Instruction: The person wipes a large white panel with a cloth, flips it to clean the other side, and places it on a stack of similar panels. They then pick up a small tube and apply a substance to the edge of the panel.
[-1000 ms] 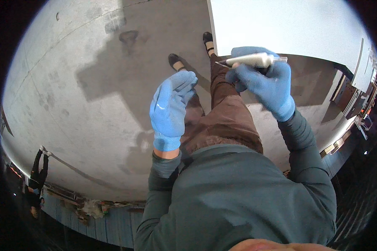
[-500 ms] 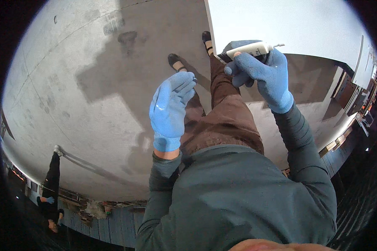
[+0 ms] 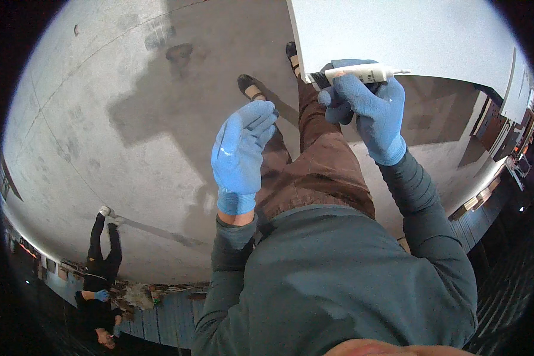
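Item: white plastic tube with thin nozzle (image 3: 362, 73), clamped in blue-gloved right hand (image 3: 368, 113) at pale flat panel's (image 3: 409, 35) edge; left hand (image 3: 240, 151) empty, fingers apart; risk: oversqueezing likely smears the panel.

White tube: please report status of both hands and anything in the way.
Right hand shut on white tube, at white panel edge. Left hand open, empty. Nothing between.

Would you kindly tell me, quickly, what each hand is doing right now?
Left hand: open, blue-gloved, holding nothing.
Right hand: closed around a white plastic tube with a thin nozzle, at the white panel's edge.
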The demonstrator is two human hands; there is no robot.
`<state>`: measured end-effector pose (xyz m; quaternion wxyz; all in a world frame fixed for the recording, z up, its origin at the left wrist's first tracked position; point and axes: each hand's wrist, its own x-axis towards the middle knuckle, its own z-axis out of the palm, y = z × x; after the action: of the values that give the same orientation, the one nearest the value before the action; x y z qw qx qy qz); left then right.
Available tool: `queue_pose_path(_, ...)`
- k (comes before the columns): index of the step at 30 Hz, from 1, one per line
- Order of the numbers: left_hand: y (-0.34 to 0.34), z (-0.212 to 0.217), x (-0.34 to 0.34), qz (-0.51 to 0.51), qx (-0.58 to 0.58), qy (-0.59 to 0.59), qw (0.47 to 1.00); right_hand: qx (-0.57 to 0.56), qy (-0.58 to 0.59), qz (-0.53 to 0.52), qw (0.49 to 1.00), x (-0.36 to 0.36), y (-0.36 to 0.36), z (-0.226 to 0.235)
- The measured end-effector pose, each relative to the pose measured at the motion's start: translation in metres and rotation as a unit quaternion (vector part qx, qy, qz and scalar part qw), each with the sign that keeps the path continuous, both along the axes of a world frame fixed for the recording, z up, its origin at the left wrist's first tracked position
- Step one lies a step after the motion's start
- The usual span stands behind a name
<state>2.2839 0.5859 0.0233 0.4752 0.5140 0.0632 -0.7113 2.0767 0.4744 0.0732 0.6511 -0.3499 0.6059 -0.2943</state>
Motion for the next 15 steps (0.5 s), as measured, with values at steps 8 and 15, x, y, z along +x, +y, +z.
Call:
queue_pose_path(8,-0.005,0.002,0.0,0.003,0.003,-0.006,1.0,0.013,0.0,0.046,0.999,-0.002,-0.002,0.001)
queue_pose_path(15,-0.01,0.001,-0.003,0.004,0.001,-0.017,1.0,0.001,0.001,0.065,0.998,0.0,-0.003,-0.002)
